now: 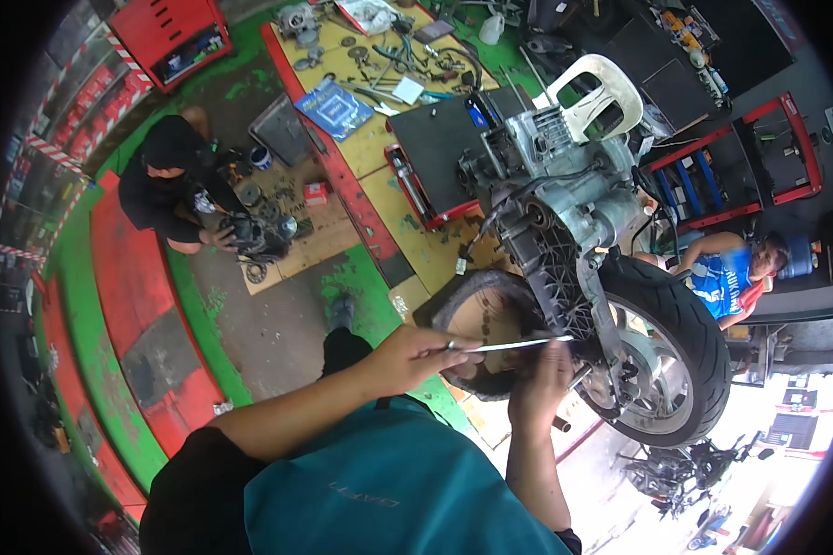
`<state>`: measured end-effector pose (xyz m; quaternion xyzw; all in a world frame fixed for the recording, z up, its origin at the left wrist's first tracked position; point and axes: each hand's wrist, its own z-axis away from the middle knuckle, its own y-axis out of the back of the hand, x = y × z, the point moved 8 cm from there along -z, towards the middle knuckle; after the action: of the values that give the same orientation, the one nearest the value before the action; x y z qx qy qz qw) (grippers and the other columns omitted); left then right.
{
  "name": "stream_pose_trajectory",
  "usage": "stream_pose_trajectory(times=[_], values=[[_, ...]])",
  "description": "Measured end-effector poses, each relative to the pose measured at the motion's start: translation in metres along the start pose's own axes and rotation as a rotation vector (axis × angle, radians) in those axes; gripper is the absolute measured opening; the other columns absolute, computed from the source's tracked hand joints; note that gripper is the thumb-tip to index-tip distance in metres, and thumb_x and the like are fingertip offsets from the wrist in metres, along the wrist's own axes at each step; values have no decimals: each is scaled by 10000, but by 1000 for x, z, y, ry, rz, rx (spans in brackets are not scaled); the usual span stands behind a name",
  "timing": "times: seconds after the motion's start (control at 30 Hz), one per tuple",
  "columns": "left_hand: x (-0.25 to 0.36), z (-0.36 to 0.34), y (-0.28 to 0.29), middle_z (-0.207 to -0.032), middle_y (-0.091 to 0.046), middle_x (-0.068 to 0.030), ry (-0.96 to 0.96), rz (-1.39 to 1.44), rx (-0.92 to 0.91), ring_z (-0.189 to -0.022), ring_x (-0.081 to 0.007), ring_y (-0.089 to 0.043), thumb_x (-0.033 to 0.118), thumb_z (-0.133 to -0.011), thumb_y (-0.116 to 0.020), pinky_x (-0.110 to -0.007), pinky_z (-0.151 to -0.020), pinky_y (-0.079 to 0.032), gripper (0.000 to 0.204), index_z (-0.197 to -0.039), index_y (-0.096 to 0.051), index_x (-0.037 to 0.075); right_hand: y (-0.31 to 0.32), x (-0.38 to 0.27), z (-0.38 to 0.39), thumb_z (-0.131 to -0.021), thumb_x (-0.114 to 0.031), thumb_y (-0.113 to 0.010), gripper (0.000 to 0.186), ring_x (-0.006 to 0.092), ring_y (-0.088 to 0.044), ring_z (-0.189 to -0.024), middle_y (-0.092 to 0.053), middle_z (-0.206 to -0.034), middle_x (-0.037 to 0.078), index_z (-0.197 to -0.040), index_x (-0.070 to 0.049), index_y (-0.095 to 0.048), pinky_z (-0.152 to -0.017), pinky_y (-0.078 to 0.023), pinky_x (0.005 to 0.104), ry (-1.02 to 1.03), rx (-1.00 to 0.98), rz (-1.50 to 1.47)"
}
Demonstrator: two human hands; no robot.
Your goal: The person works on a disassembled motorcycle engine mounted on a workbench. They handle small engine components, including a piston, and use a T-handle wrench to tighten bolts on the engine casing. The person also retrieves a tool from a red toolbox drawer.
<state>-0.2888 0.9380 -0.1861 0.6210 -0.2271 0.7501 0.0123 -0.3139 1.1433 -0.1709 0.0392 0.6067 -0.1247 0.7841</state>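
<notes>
My left hand (pixel 415 359) is closed around one end of a slim, shiny metal rod (pixel 504 346), held nearly level. At the rod's other end, the fingers of my right hand (pixel 541 384) are closed on it, close against a ribbed dark engine casing (pixel 565 301). Whether the rod touches the casing is hard to tell. The casing belongs to a scooter engine (pixel 583 203) joined to a rear wheel (pixel 671 356) with a black tyre. Below the rod sits a round, dark-rimmed stand (pixel 463 324), partly hidden by my hands.
A yellow workbench (pixel 342 55) with red edging carries scattered tools and a blue packet (pixel 333 108). On the left, a person (pixel 171 180) crouches over parts on cardboard. Another person (pixel 727 273) is beyond the wheel. A white plastic chair (pixel 602 92) stands behind the engine.
</notes>
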Motion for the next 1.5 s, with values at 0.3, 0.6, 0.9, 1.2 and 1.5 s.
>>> stream_pose_trajectory(times=[0.3, 0.6, 0.9, 1.2, 1.5], values=[[16, 19, 56, -1088, -773, -84, 19, -421, -136, -939, -157, -728, 175, -960, -714, -306, -837, -568, 389, -1329, -666, 62, -68, -4, 9, -1085, -186, -477, 226, 198, -677, -946, -715, -1127, 197, -1012, -7, -594, -808, -541, 318, 184, -376, 282], [44, -3, 298, -1123, -734, -106, 127, -224, 191, -1031, -158, -697, 84, -988, -664, -312, -886, -566, 319, -1293, -652, -10, -128, -7, 18, -870, -118, -772, 136, 258, -687, -658, -723, -776, 119, -884, 13, -738, -617, -532, 345, 457, -513, 969], [13, -15, 492, -1098, -724, -97, 194, -255, 356, -934, -144, -694, 109, -983, -681, -281, -760, -562, 337, -1294, -626, -9, -317, 66, -74, -910, -329, -694, 293, 386, -713, -842, -721, -857, 199, -1012, -55, -711, -749, -552, 489, 16, -544, 1181], [-172, 355, 560, -969, -738, -145, 1007, -306, 844, -701, -225, -701, 268, -890, -732, -367, -564, -550, 425, -1250, -654, 55, -310, 245, -136, -911, -250, -711, 289, 171, -699, -741, -740, -887, 142, -1103, -35, -734, -662, -551, 364, -276, -444, 922], [-188, 615, 425, -1113, -727, -100, 1295, -120, 953, -860, -253, -733, 333, -943, -681, -441, -727, -591, 390, -1259, -672, 105, -286, 267, -159, -830, -137, -695, 286, 312, -729, -891, -758, -948, 178, -1073, 5, -744, -814, -557, 422, 22, -91, 870]])
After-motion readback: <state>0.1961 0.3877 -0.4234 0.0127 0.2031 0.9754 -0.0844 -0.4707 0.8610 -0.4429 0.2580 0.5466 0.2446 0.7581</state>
